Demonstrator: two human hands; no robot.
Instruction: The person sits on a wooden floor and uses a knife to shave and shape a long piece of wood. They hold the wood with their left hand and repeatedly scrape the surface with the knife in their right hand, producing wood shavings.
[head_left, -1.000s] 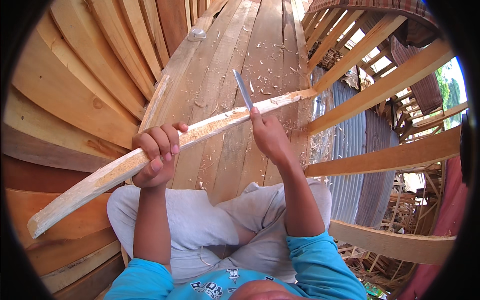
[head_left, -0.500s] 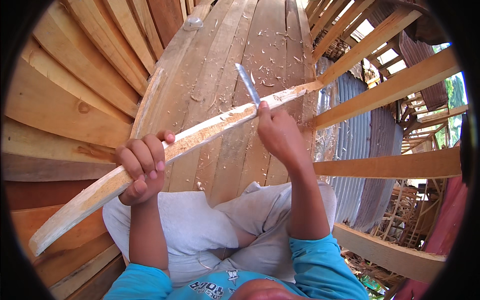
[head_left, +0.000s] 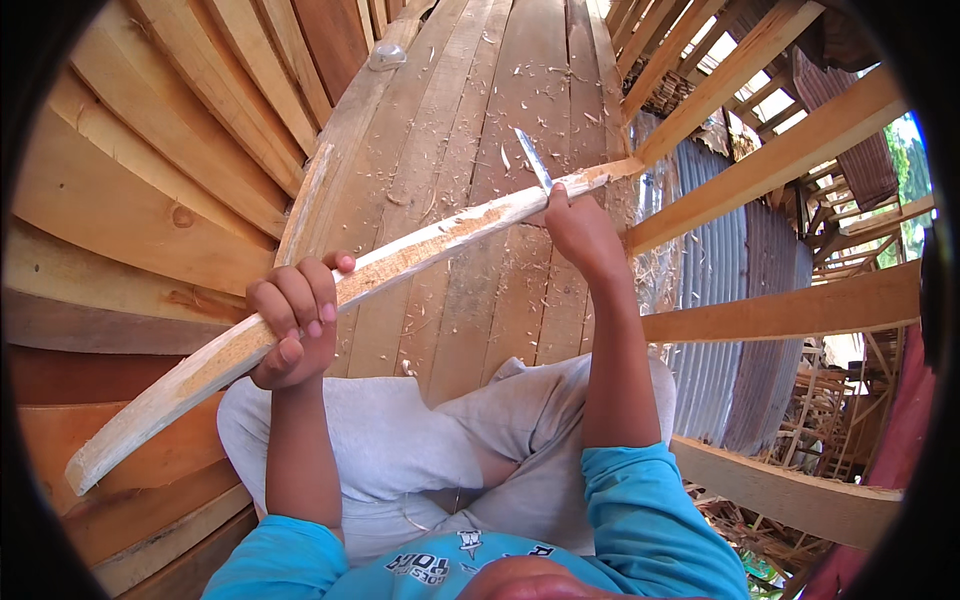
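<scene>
A long, pale strip of wood (head_left: pixel 420 248) slants across my lap, from the lower left up to the slatted side at the right. Its faces are roughly shaved, with patches of yellow-brown. My left hand (head_left: pixel 296 318) is wrapped round the strip at its nearer half. Toward the far end, my right hand (head_left: pixel 580 232) is closed on a knife, whose handle the fingers hide. The knife's silvery blade (head_left: pixel 534 158) sticks up and to the left, its base against the strip's upper edge.
Wood shavings lie scattered over the plank floor (head_left: pixel 430 170). A small clear container (head_left: pixel 387 56) sits at the far left. Plank walling (head_left: pixel 150 200) rises on the left; wooden rails (head_left: pixel 780 318) and corrugated metal sheets (head_left: pixel 715 290) stand at the right.
My right hand and the knife have slid along the strip toward its far end. My left hand still grips the strip; the whole view has shifted slightly.
</scene>
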